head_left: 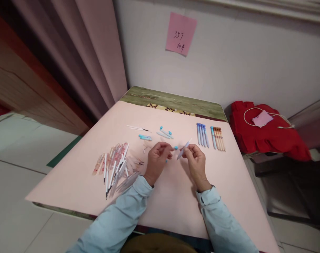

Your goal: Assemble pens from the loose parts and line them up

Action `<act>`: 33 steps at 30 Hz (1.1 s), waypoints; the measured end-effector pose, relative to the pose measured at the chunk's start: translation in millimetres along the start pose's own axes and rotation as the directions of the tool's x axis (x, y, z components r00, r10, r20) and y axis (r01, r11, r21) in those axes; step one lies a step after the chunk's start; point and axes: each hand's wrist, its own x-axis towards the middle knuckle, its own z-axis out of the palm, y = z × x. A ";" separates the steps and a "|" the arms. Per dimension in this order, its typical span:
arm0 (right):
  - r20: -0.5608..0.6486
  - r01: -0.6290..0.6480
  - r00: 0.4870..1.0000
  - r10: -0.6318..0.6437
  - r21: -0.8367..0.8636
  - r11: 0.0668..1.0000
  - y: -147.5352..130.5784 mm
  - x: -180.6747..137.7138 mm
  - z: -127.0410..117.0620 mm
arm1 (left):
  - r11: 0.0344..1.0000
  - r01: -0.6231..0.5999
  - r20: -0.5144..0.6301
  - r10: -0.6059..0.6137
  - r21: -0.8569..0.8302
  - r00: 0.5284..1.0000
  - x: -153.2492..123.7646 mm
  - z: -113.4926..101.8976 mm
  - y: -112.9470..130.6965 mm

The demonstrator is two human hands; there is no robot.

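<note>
So the right hand (197,162) has its thumb and fingers pinched on a pale pen barrel (181,153), tilted above the pink table cover (172,200). Left hand (157,160) is just beside it, fingertips bunched up by a little blue cap (176,148), can't tell if they're actually gripping it. Blue-capped pens (202,135) lie lined up beyond the right hand.

From head height we look forward and down, at near range, over our hands (197,164) mid-view, the counter (172,207) towards six o'clock, the wall (223,63) at twelve.
</note>
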 end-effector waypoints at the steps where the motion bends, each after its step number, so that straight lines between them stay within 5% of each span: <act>1: -0.025 -0.005 1.000 0.004 -0.026 1.000 2.2 1.5 -1.3 | 0.998 -0.056 -0.084 0.056 0.008 0.995 1.3 -2.2 1.8; 4: -0.085 -0.007 0.996 -0.014 -0.240 0.971 11.0 7.0 -6.1 | 0.980 -0.193 -0.249 0.197 0.039 0.948 0.9 -8.4 7.4; 6: -0.103 0.009 0.993 -0.061 -0.443 0.896 16.6 10.6 -8.6 | 0.972 -0.217 -0.229 0.232 0.088 0.946 -5.5 -9.0 10.4; 11: -0.057 0.113 0.972 -0.227 -0.734 0.669 27.8 16.0 -9.3 | 0.921 -0.230 0.145 0.193 0.313 0.970 -36.7 3.4 13.5; 15: -0.013 0.141 0.964 -0.265 -0.821 0.553 35.8 16.1 -8.1 | 0.819 -0.386 0.441 0.185 0.425 0.878 -53.7 13.4 10.9; 18: 0.020 0.139 0.972 -0.233 -0.849 0.510 37.3 15.1 -7.6 | 0.761 -0.470 0.520 0.206 0.448 0.829 -59.9 16.3 6.9; 23: 0.010 0.082 0.988 -0.151 -0.874 0.478 34.7 13.1 -6.9 | 0.648 -0.535 0.536 0.224 0.541 0.814 -60.5 12.3 8.3; 28: -0.026 0.095 0.978 -0.208 -0.830 0.549 36.1 11.5 -7.6 | 0.341 -0.383 0.343 0.172 0.859 0.923 -22.7 -22.0 33.9; 33: 0.041 0.204 0.954 -0.297 -0.816 0.541 29.1 8.4 1.6 | -0.096 -0.439 0.447 0.093 0.894 0.890 30.0 -59.6 49.8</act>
